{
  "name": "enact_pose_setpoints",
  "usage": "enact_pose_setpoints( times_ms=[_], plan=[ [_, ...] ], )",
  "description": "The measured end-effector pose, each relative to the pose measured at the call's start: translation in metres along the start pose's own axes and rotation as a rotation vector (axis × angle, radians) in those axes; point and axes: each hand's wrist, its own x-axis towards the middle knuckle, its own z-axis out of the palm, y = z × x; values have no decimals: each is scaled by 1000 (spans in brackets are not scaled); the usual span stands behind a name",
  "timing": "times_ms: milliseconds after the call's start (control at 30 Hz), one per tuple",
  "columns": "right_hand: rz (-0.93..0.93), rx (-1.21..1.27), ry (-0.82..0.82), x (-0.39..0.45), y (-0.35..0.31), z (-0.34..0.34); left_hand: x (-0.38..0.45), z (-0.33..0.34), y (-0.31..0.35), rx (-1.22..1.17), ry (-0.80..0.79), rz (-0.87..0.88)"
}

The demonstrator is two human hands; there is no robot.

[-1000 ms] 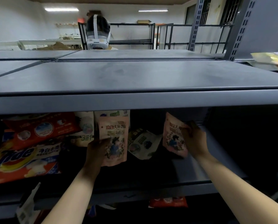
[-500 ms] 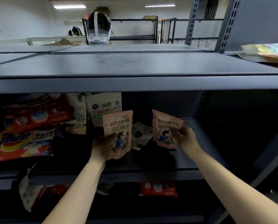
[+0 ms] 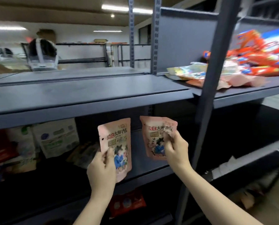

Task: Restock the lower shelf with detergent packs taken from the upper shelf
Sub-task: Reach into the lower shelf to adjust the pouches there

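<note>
Two pink detergent packs are held upright in front of the dark grey shelving. My left hand (image 3: 101, 169) grips the left pink pack (image 3: 115, 142) by its lower left side, thumb across its front. The right pink pack (image 3: 156, 133) is pinched by my right hand (image 3: 176, 148) at its right edge, and it tilts a little to the left. Both packs hang in the air before the middle shelf (image 3: 145, 166), just below the edge of the upper shelf (image 3: 87, 101).
Red, white and green detergent bags (image 3: 54, 138) crowd the left of the middle shelf. A heap of orange-red and pink packs (image 3: 249, 65) lies on the upper shelf of the right bay. A grey upright post (image 3: 205, 101) stands right of my right hand. A red pack (image 3: 127, 203) lies on the lower shelf.
Both hands have drawn the pink packs out of the shelf towards me and slightly upward. The view has swung to the right, bringing the right bay and its heap of packs into sight.
</note>
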Motion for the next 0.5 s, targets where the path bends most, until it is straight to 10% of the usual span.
enact_pose_setpoints(
  times_ms=[300,500],
  plan=[
    [-404,-207,391,11,-31,-127,-43,54,91,-255,-111,247],
    [-302,-183,577,61,-17,-199,-55,108,144,-339,-167,440]
  ],
)
